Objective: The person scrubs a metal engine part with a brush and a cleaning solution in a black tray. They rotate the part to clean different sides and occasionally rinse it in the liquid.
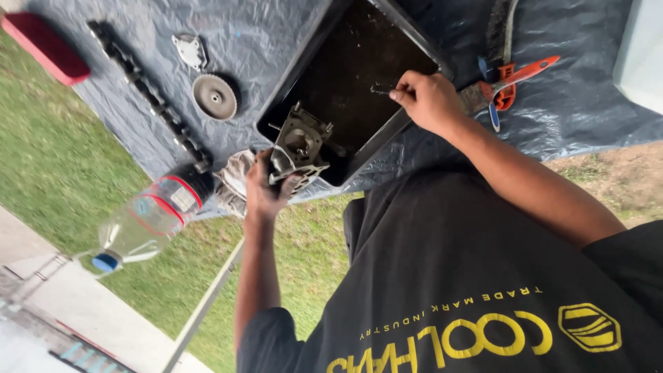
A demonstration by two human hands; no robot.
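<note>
Left hand: the left hand is wrapped tight around a grey metal engine part with holes and arms. It holds the part up at the near edge of the tray.

Right hand: the right hand is pinched shut on a small thin tool. Only the tip of the tool shows, so I cannot tell what kind it is. The tip points into the tray.

Tray: a big black flat tray with low walls lies on the sheet. Its inside looks dark and dirty.

Sheet: a dark blue plastic sheet is spread on the grass and carries all the things.

Rag: a crumpled grey rag lies just beside the left hand, touching it.

Bottle: a clear plastic bottle with a blue cap and a red and white label lies on its side, half on the sheet and half over the grass. It has pale liquid in it.

Long part: a long dark metal shaft with many bumps lies on the sheet near the bottle.

Round part: a round grey toothed wheel lies between the shaft and the tray.

Small plate: a small flat grey metal plate lies near the wheel.

Brush: a paintbrush with an orange handle lies on the sheet just past the right hand.

Red thing: a flat dark red block lies at the corner of the sheet, well apart from the hands.

Grass: green grass is all around the sheet.
</note>
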